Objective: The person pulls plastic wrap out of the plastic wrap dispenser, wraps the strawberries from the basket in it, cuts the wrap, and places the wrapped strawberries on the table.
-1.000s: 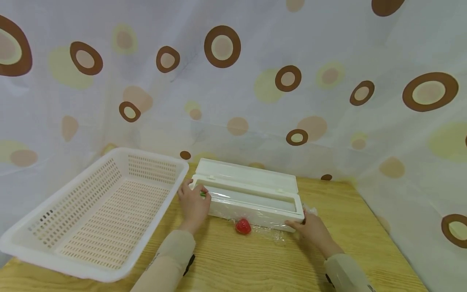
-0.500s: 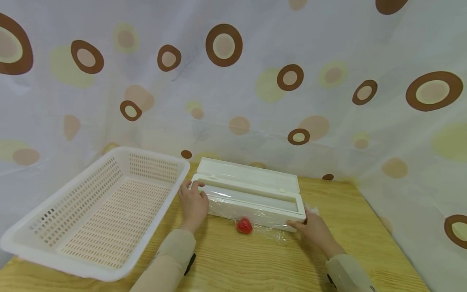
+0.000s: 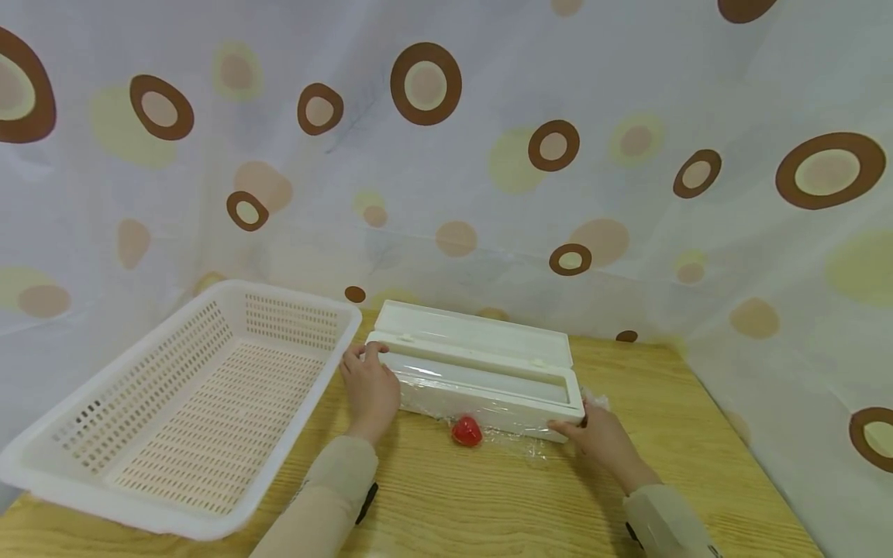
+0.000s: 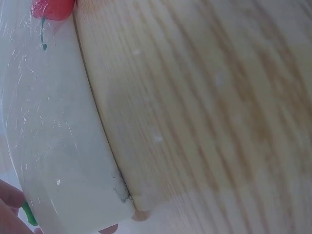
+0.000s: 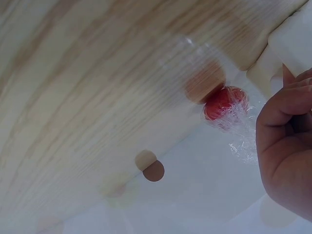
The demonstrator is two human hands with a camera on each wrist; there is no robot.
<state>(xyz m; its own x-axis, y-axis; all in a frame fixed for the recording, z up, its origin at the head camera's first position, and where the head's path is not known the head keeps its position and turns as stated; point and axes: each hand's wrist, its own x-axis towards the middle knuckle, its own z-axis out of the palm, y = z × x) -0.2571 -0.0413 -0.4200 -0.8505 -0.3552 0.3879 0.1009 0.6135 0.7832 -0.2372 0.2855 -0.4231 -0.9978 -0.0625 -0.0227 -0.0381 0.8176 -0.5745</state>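
Observation:
A white cling film dispenser (image 3: 481, 415) stands on the table with its lid (image 3: 474, 333) raised and a film roll (image 3: 474, 380) inside. At its left end my left hand (image 3: 371, 391) holds on with bent fingers; a green piece (image 4: 29, 213) shows beside them in the left wrist view. My right hand (image 3: 605, 440) grips the right end, thumb on the front wall. Against the front lies a small red fruit-like piece (image 3: 467, 431) with clear film over and around it; its thin green stem (image 4: 43, 34) shows in the left wrist view.
A large white slotted basket (image 3: 293, 434) stands left of the dispenser, close to my left hand. Beyond my right hand sits another red piece (image 5: 225, 103) wrapped in crumpled film. A patterned curtain (image 3: 446, 178) hangs behind the wooden table (image 3: 488, 504).
My left fingers have shifted slightly left along the dispenser's end, and the green piece under them has gone from the head view. My right hand keeps its hold.

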